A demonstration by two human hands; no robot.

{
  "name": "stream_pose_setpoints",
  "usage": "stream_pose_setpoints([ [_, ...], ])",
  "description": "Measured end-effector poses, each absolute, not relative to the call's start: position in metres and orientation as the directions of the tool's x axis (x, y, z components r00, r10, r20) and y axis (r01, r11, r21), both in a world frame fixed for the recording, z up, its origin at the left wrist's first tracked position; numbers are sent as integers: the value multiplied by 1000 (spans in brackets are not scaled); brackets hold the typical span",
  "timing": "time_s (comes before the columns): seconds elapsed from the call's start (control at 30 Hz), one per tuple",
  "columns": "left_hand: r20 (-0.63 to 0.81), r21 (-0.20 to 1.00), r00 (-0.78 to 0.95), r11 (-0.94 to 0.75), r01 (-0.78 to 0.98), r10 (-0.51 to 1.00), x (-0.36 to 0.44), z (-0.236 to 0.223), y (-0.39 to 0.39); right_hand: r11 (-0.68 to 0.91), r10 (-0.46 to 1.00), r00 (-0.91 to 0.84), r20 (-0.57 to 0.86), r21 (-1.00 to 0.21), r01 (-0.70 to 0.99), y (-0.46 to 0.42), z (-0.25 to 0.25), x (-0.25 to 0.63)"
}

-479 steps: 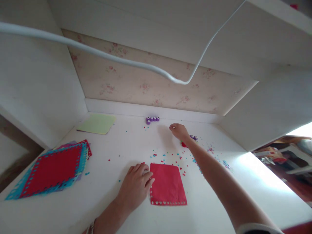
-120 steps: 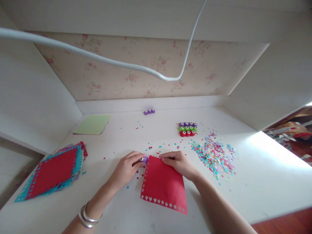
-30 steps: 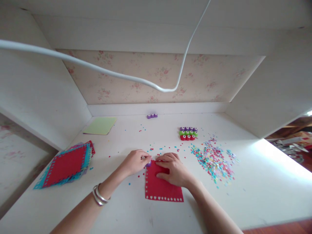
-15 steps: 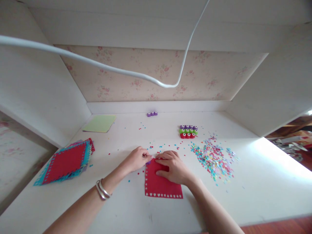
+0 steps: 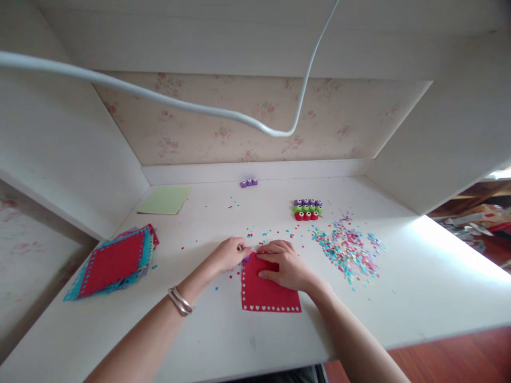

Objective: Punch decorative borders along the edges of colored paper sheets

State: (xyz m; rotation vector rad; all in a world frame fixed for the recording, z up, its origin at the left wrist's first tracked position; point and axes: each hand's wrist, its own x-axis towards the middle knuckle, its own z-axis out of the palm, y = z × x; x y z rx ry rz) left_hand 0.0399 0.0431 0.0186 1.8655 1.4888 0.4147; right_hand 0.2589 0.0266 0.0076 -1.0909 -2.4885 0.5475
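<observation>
A red sheet of paper (image 5: 271, 290) lies on the white desk in front of me, with small shapes punched along its left and bottom edges. My left hand (image 5: 231, 254) is closed on a small purple craft punch (image 5: 246, 259) at the sheet's upper left corner; the fingers hide most of the punch. My right hand (image 5: 284, 264) lies flat on the upper part of the sheet, fingers stretched out. Tiny punched bits (image 5: 231, 275) are scattered beside the sheet's left edge.
Several purple, green and red punches (image 5: 307, 209) stand in rows at back right. Three purple punches (image 5: 249, 183) stand near the back. A confetti pile (image 5: 351, 250) lies right, a stack of punched sheets (image 5: 115, 260) left, pale green paper (image 5: 164, 200) behind it. A white cable (image 5: 223, 113) hangs across.
Since the earliest frame, my right hand has come back from the punches to the sheet, and my left hand has taken a purple punch. Over the last second both hands stay nearly in place.
</observation>
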Motion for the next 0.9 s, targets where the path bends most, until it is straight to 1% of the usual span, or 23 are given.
stream_pose_setpoints([
  [0.13,-174,717,335,-114,688,926,34,17,41,612,764,-622,170,-494,617,27,8,259],
  [0.23,-127,717,341,-152,680,931,25,18,43,610,766,-618,175,-501,614,27,9,259],
  [0.37,-36,689,299,-193,699,954,7,22,44,617,758,-630,169,-501,607,28,10,259],
  [0.5,13,671,256,-199,714,967,-5,22,36,615,759,-629,170,-504,606,28,11,259],
  [0.7,102,714,198,-210,668,975,-9,2,19,605,764,-625,160,-513,609,29,12,260],
  [0.8,193,715,189,-270,644,963,-9,-8,15,577,798,-565,210,-538,615,27,14,254],
  [0.9,233,732,204,-309,607,951,-5,-13,9,557,820,-506,268,-575,599,21,22,238],
])
